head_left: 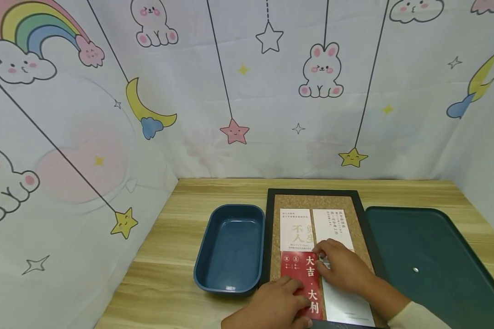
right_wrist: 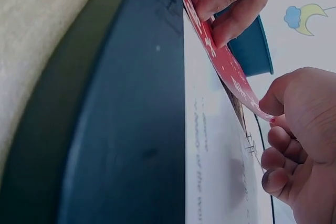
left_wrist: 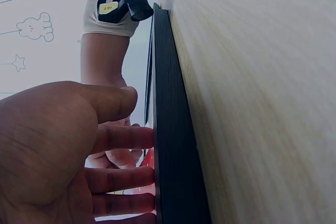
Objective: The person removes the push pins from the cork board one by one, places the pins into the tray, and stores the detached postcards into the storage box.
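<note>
A red card [head_left: 298,278] with white characters lies on a black-framed cork board [head_left: 296,200]. My right hand [head_left: 347,269] pinches its upper right corner between thumb and finger; in the right wrist view the red card [right_wrist: 233,72] curves up off the board there. My left hand [head_left: 273,304] rests its fingers on the card's lower part. Nearly straight, the fingers [left_wrist: 123,179] reach over the black frame [left_wrist: 176,108] in the left wrist view. Above the red card is a white card [head_left: 294,224] with gold characters. Other white cards [head_left: 333,224] lie on the right, partly covered by my right hand.
Left of the board stands a deep blue tray [head_left: 230,251]. A dark green tray [head_left: 420,237] sits on the right, with a small shiny round spot [head_left: 416,270] in it. Wooden tabletop [head_left: 169,260] surrounds them, and a printed cloth [head_left: 271,100] hangs behind.
</note>
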A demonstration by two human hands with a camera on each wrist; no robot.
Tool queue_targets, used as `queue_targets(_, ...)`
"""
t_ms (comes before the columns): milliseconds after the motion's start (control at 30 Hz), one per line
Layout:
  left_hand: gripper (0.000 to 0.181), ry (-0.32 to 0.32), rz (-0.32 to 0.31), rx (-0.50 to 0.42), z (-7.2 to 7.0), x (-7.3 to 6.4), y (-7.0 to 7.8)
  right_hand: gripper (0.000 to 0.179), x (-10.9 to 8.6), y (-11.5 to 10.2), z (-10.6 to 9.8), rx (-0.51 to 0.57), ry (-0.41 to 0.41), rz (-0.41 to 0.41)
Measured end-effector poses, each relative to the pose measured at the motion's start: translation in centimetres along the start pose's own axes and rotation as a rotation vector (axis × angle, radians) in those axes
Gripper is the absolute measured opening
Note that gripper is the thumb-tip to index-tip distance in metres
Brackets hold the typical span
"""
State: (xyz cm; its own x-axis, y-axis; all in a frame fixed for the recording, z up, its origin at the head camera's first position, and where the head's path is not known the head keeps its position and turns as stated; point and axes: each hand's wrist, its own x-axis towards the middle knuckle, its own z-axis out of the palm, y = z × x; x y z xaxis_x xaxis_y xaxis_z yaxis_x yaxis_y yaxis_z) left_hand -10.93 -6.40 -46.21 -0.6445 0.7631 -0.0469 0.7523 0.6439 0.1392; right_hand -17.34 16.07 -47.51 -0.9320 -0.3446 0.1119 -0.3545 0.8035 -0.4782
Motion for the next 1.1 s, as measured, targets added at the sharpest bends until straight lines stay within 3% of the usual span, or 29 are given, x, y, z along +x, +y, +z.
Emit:
queue_targets(333,0.037,0.017,0.009,0.028,0.1,0.0,0.1,0.025,-0.3,-0.3,-0.2,0.316,-0.106,0.073)
queue_targets(500,0.037,0.019,0.012,0.034,0.0,0.0,0.1,0.036,-0.5,-0.3,-0.1,0.422,-0.126,0.169)
queue_targets(633,0.036,0.041,0.026,0.055,0.0,0.0,0.0,0.029,-0.8,-0.3,-0.1,0.449,-0.138,0.202)
queue_targets(833,0.034,0.086,0.058,0.097,0.1,-0.3,-0.2,0.008,-1.1,-0.3,-0.2,0.499,-0.186,0.166)
queue_targets(1100,0.035,0.070,0.073,0.099,-0.1,-0.2,-0.2,0.005,-1.3,-0.2,-0.2,0.531,-0.201,0.154)
